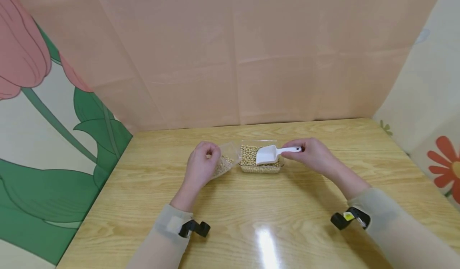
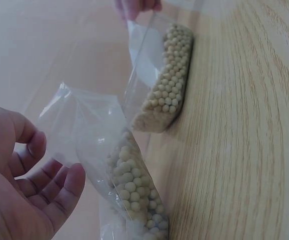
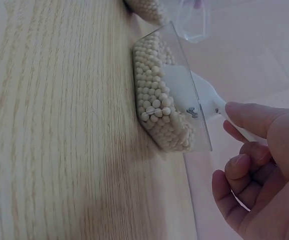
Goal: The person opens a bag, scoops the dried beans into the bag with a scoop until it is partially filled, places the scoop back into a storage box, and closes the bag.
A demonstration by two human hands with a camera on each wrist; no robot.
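In the head view, my left hand (image 1: pixel 203 163) has thumb and index finger brought together at the edge of a clear plastic bag (image 2: pixel 97 125). Pale round beans (image 2: pixel 134 185) lie in the bag's lower part, which rests on the table. My right hand (image 1: pixel 312 154) pinches the handle of a white scoop (image 1: pixel 266 155) between thumb and fingers. The scoop's blade dips into a clear rectangular container (image 1: pixel 260 169) filled with the same kind of beans (image 3: pixel 152 90). The bag's mouth stands right beside the container's left wall.
Both hands work over a wood-grain table (image 1: pixel 230 213). A pinkish cloth (image 1: pixel 230 61) hangs behind its far edge. Painted flower panels (image 1: pixel 43 141) flank the table on the left and right. Each forearm carries a small black wrist camera (image 1: pixel 194 228).
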